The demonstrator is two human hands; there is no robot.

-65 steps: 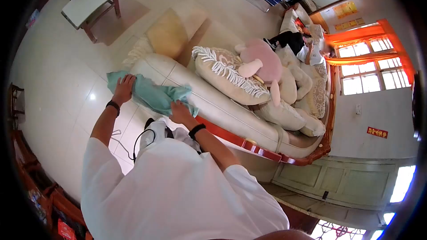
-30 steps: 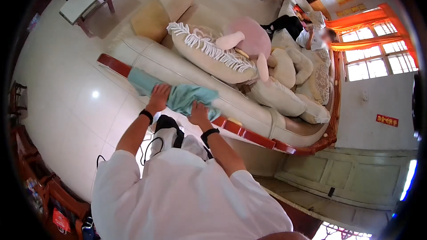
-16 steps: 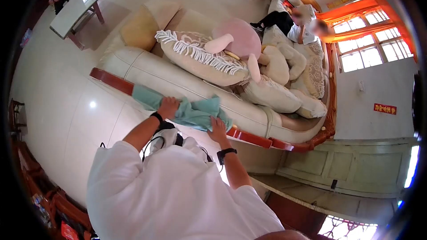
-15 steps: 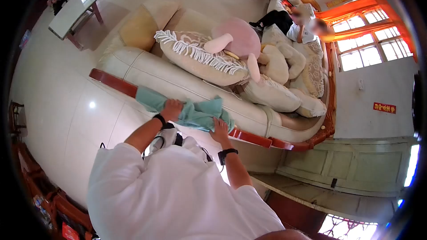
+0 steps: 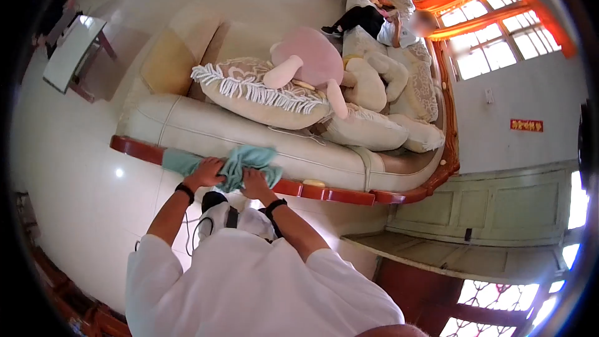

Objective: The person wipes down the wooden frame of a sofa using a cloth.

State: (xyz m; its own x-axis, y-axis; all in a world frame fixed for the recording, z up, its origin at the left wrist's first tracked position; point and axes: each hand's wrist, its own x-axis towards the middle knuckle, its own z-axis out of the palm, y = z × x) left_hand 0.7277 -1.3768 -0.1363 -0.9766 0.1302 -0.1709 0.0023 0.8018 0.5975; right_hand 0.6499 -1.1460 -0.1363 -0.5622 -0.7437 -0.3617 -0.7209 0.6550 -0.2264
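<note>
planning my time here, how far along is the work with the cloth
Already: the teal cloth is at the red sofa edge, its left end fairly flat. In hand: the left hand and right hand both grip it. Left: its right part is bunched, so straightening may remain; the finish point can't be told.

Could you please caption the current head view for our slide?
Both hands grip a green cloth along the red edge of a cream sofa.

Soft matt green cloth (image 5: 240, 165), glossy red wood trim (image 5: 312, 191), smooth cream sofa (image 5: 249, 137)
</note>
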